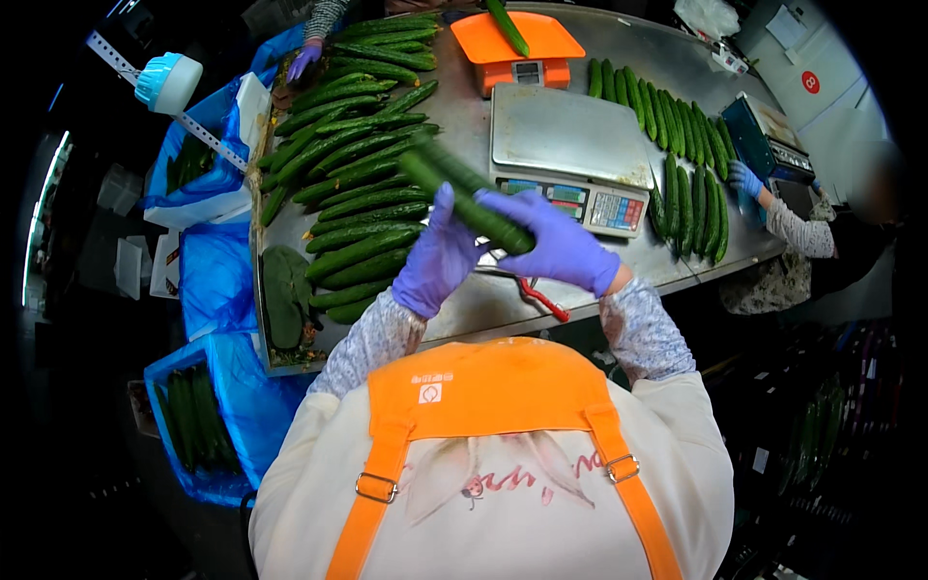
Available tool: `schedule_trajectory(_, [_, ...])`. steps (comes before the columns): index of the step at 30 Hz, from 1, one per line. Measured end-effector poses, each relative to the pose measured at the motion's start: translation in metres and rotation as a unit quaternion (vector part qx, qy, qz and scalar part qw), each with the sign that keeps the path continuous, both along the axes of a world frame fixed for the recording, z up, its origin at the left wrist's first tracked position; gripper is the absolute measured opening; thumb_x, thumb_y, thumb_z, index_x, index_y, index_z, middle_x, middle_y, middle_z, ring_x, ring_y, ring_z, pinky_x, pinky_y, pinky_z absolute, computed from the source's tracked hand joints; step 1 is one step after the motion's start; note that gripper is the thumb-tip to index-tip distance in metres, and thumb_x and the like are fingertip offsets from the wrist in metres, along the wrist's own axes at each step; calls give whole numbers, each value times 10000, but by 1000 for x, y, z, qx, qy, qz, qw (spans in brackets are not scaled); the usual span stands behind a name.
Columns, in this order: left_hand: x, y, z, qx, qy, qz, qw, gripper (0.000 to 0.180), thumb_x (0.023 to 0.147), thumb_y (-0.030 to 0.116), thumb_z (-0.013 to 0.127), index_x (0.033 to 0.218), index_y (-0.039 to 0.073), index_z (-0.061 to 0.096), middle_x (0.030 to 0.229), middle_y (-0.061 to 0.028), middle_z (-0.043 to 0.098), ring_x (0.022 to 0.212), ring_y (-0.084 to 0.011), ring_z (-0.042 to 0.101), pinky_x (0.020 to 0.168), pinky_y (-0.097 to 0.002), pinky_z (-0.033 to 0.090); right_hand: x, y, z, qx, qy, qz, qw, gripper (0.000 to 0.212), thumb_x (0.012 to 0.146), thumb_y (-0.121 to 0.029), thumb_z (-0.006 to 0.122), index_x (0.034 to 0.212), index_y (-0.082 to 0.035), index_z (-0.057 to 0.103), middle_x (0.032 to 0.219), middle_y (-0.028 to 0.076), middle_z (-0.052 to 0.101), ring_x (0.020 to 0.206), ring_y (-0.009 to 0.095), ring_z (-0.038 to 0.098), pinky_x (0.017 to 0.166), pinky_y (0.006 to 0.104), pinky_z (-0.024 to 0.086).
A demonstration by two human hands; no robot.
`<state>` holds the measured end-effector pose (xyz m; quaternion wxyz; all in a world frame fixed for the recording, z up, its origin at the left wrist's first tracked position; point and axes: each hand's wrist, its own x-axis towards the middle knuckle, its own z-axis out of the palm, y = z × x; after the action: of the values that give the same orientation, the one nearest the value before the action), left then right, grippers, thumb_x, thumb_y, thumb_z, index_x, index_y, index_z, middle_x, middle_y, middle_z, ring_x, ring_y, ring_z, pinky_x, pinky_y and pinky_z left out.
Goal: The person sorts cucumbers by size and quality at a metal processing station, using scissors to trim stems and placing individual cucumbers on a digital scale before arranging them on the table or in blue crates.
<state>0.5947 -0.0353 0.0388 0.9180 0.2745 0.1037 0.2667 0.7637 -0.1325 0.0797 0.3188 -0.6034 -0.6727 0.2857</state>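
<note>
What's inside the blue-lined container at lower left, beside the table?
Several dark green cucumbers, side by side in the blue-lined container. Whatever lies beneath the top ones, and the container's bottom, is covered, so I can't tell the total.

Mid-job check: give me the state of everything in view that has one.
Handled cucumber: slanted, motion-blurred
Right hand: gripping it
Left hand: against it, grip unclear
Orange scale: loaded, one cucumber visible
Silver scale: level, readout illegible
Left cucumbers: piled
Right cucumbers: lined up in two rows
Lower-left blue-lined box: open, cucumbers inside
Red-handled tool: partly hidden
Lamp: lit or off unclear
</note>
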Motion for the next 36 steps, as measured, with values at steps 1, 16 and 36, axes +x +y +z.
schedule_trajectory(1, [3,-1,0,-61,-14,58,996,692,918,483,597,1421,79,345,1467,-174,380,1361,-347,367,1155,-532,273,-15,-4,-1,-6,-12,11,1000,820,709,-289,784,1444,-205,429,1171,214,514,1083,363,561,934,385,475])
schedule_trajectory(16, [-56,32,-22,-222,-134,141,956,422,981,238,526,1368,79,468,1406,-101,507,1338,-256,441,1171,-516,274,18,-60,-144,-177,-328,-115,921,699,770,-151,682,1413,-116,409,1122,186,587,1107,385,546,924,442,454])
schedule_trajectory(36, [-81,46,-63,-316,-108,104,937,403,913,215,602,1264,25,551,1244,-111,609,1195,-269,549,1047,-471,447,-43,-84,-109,111,-148,-251,950,812,696,-55,732,1429,-80,384,926,110,576,832,291,593,737,387,495])
